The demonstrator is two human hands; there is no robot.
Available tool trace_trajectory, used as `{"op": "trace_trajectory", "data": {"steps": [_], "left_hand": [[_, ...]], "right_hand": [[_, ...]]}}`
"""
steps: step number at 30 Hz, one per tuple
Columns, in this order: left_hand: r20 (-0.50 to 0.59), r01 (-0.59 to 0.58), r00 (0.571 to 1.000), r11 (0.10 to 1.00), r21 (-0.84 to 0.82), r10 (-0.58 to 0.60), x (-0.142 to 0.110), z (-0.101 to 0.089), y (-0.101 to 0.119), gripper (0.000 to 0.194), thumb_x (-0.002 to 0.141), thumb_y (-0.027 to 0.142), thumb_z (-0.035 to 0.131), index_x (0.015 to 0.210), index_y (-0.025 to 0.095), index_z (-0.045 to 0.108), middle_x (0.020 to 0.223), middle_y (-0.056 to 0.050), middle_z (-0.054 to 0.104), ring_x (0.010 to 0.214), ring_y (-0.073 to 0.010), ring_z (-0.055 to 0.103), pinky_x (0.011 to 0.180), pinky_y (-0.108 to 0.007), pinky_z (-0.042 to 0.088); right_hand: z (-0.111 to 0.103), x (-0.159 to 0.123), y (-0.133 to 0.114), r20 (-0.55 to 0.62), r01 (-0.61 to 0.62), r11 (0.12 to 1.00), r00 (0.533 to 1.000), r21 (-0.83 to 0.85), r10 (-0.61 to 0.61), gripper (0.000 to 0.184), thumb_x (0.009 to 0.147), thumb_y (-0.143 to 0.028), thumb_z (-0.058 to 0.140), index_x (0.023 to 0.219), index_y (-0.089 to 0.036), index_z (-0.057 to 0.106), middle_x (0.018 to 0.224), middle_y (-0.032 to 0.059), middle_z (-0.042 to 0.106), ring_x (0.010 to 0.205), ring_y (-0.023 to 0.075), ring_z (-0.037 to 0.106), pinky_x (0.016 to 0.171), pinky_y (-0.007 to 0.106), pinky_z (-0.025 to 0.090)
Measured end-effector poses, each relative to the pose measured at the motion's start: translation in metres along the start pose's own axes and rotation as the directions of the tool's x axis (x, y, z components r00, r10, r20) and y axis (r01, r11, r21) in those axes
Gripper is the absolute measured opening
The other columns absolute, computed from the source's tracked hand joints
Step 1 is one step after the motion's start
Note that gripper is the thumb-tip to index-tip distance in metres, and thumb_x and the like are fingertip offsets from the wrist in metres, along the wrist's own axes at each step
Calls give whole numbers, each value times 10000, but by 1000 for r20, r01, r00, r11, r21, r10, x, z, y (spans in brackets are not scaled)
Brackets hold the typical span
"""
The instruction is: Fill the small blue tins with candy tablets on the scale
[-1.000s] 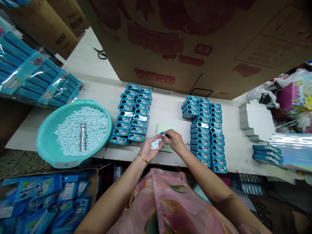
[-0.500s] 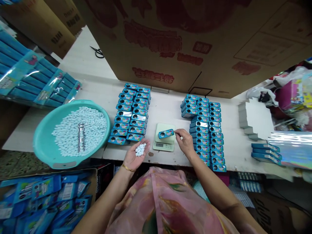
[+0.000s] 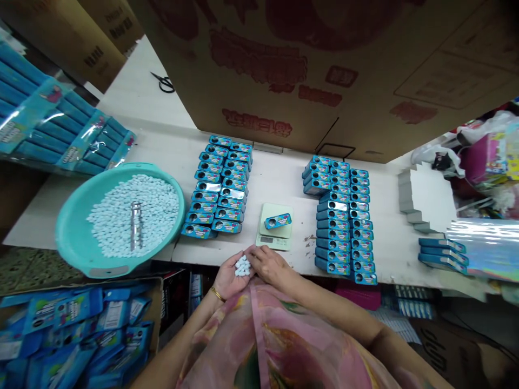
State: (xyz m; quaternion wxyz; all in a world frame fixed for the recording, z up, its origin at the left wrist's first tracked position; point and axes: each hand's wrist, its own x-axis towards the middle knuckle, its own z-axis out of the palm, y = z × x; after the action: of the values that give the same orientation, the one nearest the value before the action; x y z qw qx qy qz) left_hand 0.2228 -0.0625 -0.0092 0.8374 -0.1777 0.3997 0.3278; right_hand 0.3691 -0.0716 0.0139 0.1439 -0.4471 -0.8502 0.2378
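1. The left hand [image 3: 227,279] was cupped palm-up at the near edge of the bench [image 3: 279,178], cradling a small heap of pale blue tablets [image 3: 242,266]. The right hand [image 3: 268,263] lay just beside it, fingertips [image 3: 250,255] down on the heap, seemingly pinching at a tablet; whether one was actually gripped could not be made out.

2. The likeliest slip was a spill. The heap sat loose in an open palm that hung partly past the bench edge, so a tilt of the wrist or a clumsy pick might have sent tablets onto the lap or the floor.

3. A second risk was a nudge. The little blue tin [image 3: 278,221] rested on the small scale [image 3: 274,229] just beyond the hands, and a careless reach could have shifted it or upset the reading.

4. Rows of matching tins [image 3: 339,220] stood close on the right and more rows [image 3: 219,189] on the left, so a wide sweep of an arm could have toppled them.

5. The tablets looked small, oblong and chalky, the same colour as the mass in the teal basin [image 3: 71,227] at the left, where a metal scoop [image 3: 135,226] lay.

6. The tin on the scale was glossy blue with a printed lid and a round dark opening at one end.
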Motion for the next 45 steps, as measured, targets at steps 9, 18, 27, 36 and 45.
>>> {"op": "trace_trajectory", "data": {"steps": [9,18,27,36,45], "left_hand": [[109,-32,994,998,50,26,9,23,1,213,769,133,391,822,78,590,780,-99,649,795,-174,602,778,-327,463],[90,-127,988,991,37,123,7,20,16,247,763,129,395,899,56,589,977,-158,611,1007,-239,513,826,-360,447],[-153,-291,948,955,-67,278,-17,-41,35,279,793,103,326,902,59,579,902,-169,632,883,-210,583,713,-321,510],[-153,-287,950,954,-89,272,-17,-37,39,279,796,115,333,911,70,583,914,-163,629,872,-208,588,711,-334,510],[-224,-368,917,918,-147,331,-24,-48,51,284,800,122,349,971,87,574,923,-154,630,888,-212,582,710,-329,510]], "right_hand": [[-13,7,32,-145,-49,993,987,106,65,178,832,-194,396,935,-163,539,848,60,557,816,147,495,723,266,431],[-39,7,71,-407,-213,937,857,278,315,184,807,-200,443,941,-193,568,871,50,588,823,136,538,746,270,442],[-43,-29,98,-418,-320,893,798,315,433,250,777,-255,479,1018,-225,537,945,54,536,820,152,525,659,289,468],[-33,-4,107,-206,-292,947,927,132,315,582,675,-239,605,1206,-230,366,1218,76,378,1099,215,356,898,385,345],[-41,57,138,-164,-256,966,952,33,258,329,721,-212,538,1046,-191,492,972,61,540,875,194,468,784,334,386]]}}
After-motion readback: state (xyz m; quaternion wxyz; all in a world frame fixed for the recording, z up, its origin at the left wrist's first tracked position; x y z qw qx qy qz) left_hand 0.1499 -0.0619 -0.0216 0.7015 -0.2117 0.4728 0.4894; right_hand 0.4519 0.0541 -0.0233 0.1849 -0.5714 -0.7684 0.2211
